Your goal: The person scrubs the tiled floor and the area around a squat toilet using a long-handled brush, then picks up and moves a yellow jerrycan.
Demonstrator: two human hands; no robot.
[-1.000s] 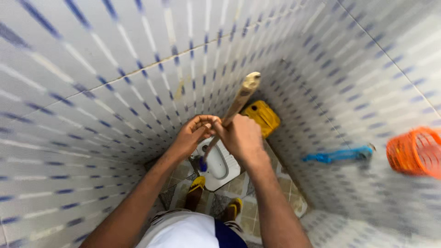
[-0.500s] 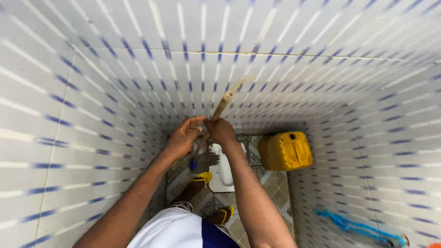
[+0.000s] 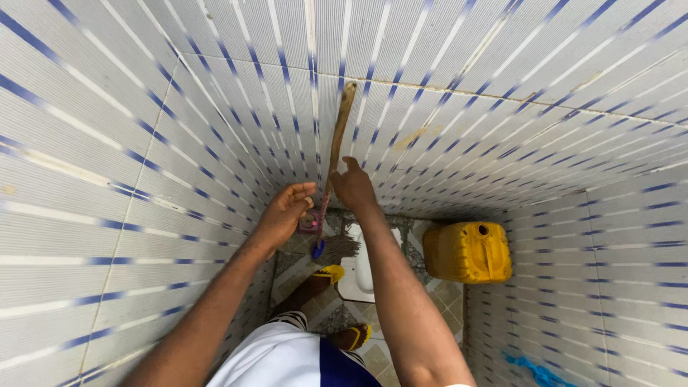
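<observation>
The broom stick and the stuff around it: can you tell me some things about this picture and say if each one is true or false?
1. The right hand grips the wooden broom handle. True.
2. The jerrycan on the floor is red. False: it is yellow.
3. The left hand is by the handle with its fingers spread, not wrapped round it. True.
4. The walls are plain grey. False: they are white tiles with blue dashes.
5. The broom head rests down by the white squat toilet. True.
6. The person's sandals are green. False: they are yellow.
</observation>
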